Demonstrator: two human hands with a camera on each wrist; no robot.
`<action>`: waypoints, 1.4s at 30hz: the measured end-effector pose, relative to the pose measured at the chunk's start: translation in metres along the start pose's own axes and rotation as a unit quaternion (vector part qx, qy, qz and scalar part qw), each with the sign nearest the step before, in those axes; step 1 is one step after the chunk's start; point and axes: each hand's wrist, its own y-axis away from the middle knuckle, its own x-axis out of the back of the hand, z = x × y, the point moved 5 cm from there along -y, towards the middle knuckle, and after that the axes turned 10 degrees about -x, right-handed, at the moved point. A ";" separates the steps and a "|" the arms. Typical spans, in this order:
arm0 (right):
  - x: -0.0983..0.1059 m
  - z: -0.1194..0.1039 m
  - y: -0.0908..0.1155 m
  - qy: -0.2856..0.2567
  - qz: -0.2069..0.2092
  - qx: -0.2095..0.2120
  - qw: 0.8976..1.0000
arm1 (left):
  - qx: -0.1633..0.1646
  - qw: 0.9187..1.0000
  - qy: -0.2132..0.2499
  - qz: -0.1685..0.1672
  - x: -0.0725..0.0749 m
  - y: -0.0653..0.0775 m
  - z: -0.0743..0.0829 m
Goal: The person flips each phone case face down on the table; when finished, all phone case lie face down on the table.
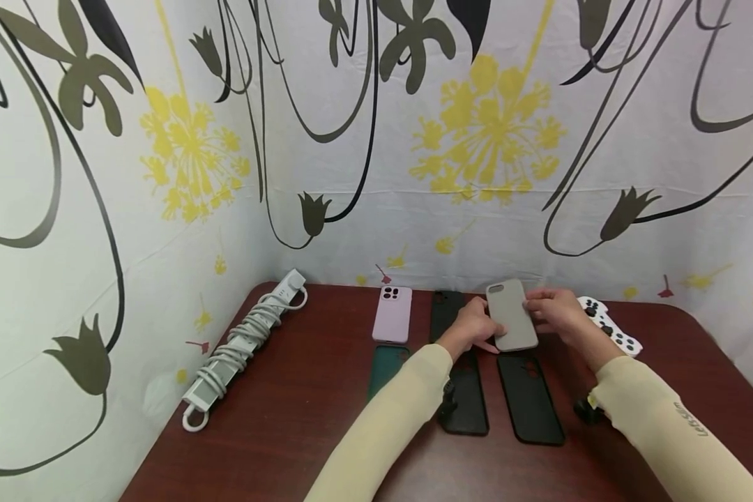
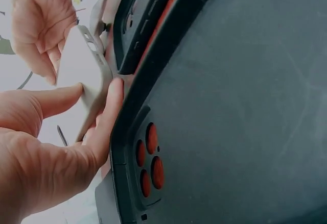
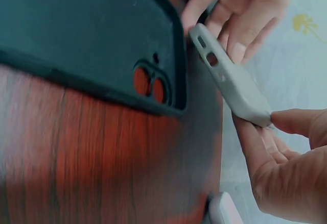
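Note:
A light grey phone case (image 1: 512, 317) stands tilted up off the table near its back edge, its camera cutout at the top left. My left hand (image 1: 473, 324) pinches its lower left part, thumb (image 2: 64, 99) on one face and fingers behind. On the opposite side, my right hand (image 1: 558, 314) grips the edge; in the right wrist view its thumb (image 3: 294, 121) presses a corner while the fingers lie underneath. The case's end with port holes (image 3: 212, 58) faces that camera. Just in front lies a black phone case (image 1: 530, 399), hollow side up.
More black cases (image 1: 467, 401) lie left of it, one partly behind my left hand. A green case (image 1: 387, 366) is partly covered by my left sleeve. Farther left are a lilac phone case (image 1: 392, 314) and a cord-wrapped power strip (image 1: 245, 345). A white game controller (image 1: 610, 326) sits beyond my right wrist.

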 end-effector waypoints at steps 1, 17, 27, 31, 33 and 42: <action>0.000 0.001 0.000 0.015 0.010 0.002 1.000 | -0.001 1.000 -0.014 0.006 0.000 0.001 0.001; -0.010 0.010 -0.003 0.163 0.090 0.022 0.982 | 0.011 0.971 -0.234 0.035 -0.002 -0.019 -0.005; -0.016 0.007 -0.009 0.221 0.106 0.047 0.968 | 0.026 0.947 -0.321 0.015 -0.003 -0.051 -0.031; -0.018 0.004 -0.006 0.257 0.124 0.053 0.957 | 0.025 0.943 -0.333 0.012 -0.005 -0.060 -0.039; -0.019 0.003 -0.004 0.267 0.126 0.052 0.954 | 0.020 0.937 -0.349 0.014 -0.008 -0.069 -0.049; -0.024 0.005 -0.004 0.310 0.110 0.072 0.942 | 0.023 0.929 -0.369 -0.001 -0.011 -0.083 -0.058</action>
